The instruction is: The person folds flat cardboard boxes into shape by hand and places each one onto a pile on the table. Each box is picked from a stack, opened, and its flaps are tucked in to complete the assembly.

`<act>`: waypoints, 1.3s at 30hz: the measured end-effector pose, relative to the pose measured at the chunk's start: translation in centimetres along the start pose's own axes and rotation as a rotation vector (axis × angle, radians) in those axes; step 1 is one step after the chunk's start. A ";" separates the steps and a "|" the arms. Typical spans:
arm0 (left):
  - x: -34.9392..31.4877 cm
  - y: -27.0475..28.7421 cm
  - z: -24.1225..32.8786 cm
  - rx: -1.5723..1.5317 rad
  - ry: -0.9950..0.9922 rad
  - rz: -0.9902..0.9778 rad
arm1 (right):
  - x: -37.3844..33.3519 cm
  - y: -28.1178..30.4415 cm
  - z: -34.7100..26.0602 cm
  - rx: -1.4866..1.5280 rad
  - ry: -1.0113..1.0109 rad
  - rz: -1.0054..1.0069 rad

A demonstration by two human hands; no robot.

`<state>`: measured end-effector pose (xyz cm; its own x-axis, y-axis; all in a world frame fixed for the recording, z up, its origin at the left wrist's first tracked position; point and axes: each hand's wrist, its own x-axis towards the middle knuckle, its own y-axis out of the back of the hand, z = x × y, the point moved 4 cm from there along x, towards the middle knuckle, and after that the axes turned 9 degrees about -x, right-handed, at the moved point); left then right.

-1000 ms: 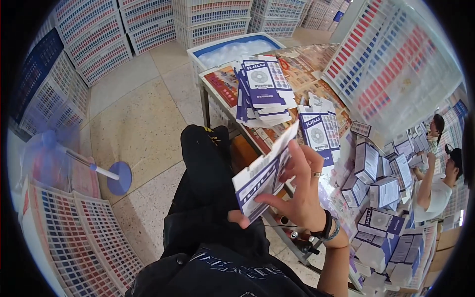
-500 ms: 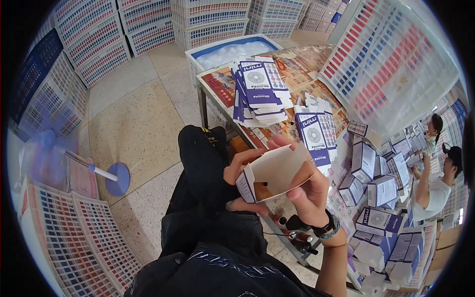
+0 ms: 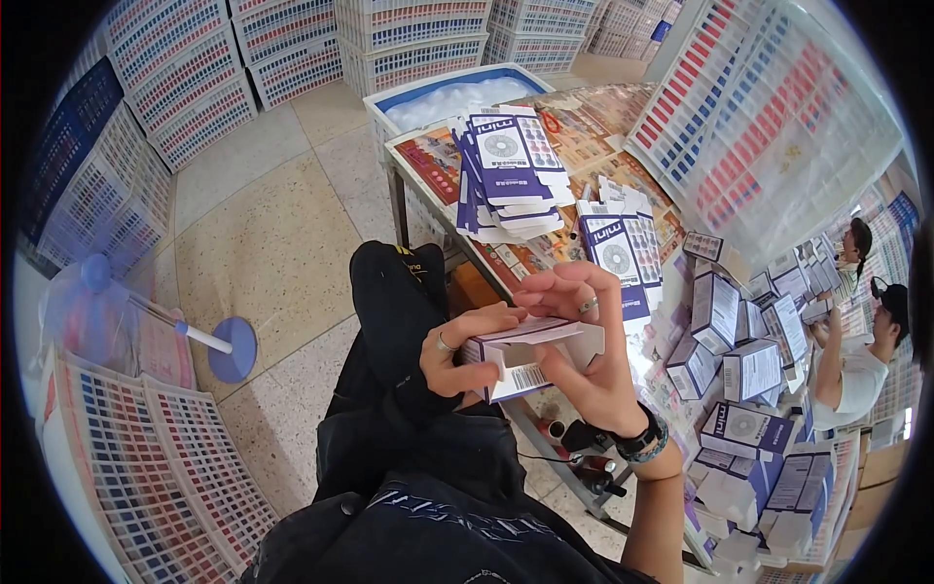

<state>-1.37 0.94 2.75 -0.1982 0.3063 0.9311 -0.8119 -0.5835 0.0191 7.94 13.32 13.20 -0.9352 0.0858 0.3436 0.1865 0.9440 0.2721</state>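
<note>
Between my two hands, above my lap, is a small white and purple cardboard box (image 3: 525, 377) with its near end open and flaps sticking out. My left hand (image 3: 457, 352) grips the box's left side, thumb along the open edge. With its thumb at the opening and fingers curled over the top, my right hand (image 3: 589, 355) holds the right side. Beyond my hands on the table, a stack of flat printed cartons (image 3: 506, 170) lies at the far edge. A smaller pile of flat cartons (image 3: 618, 255) rests nearer, just past my right fingers.
Folded boxes (image 3: 744, 428) are heaped on the table (image 3: 652, 375) at right. A plastic-covered crate (image 3: 769, 127) stands behind them, with two people beyond the heap. A spinning fan (image 3: 232, 350) and crates (image 3: 185, 457) stand on my left. A lined bin (image 3: 457, 97) is at the table's far end.
The box has turned and squared up, and its opening looks narrower. My left fingers have moved over its top edge, while my right thumb has shifted into the opening.
</note>
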 end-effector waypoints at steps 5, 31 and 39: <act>2.0 0.0 2.0 0.126 -0.191 0.145 | 0.2 0.4 -0.5 0.562 0.031 -0.092; 1.3 0.1 1.2 0.004 0.039 0.148 | 0.6 1.0 -0.5 -0.566 0.495 -0.232; 1.0 -0.2 0.7 0.029 -0.001 0.133 | 0.8 1.7 -0.6 -0.766 0.674 -0.251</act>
<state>-0.97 0.83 3.95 -0.3028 0.2240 0.9264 -0.7622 -0.6405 -0.0943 7.64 14.77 14.45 -0.6564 -0.5016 0.5635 0.3705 0.4364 0.8200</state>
